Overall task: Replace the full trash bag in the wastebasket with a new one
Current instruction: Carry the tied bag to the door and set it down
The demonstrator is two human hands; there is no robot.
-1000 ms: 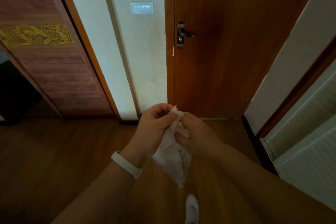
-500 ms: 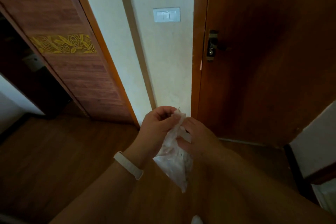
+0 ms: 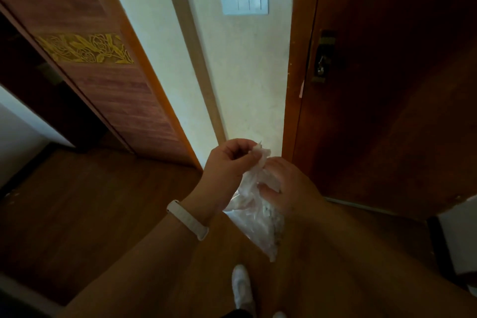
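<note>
Head camera, nearest first: below the trash bag, one white shoe stands on the wooden floor. The single translucent, crumpled trash bag hangs in the air between two hands, its long axis near vertical. Its bunched top points up and its narrow tip points down at the floor, slanting slightly right. The left hand, with one white wristband on its wrist, pinches the bag's top between thumb and curled fingertips. The right hand grips the bag just below that, thumb pressed on the plastic. Beyond the bag is a pale wall with one three-rocker light switch. Right of the bag is a dark wooden door with one lock plate, and left of it a wooden panel with one gold floral band.
</note>
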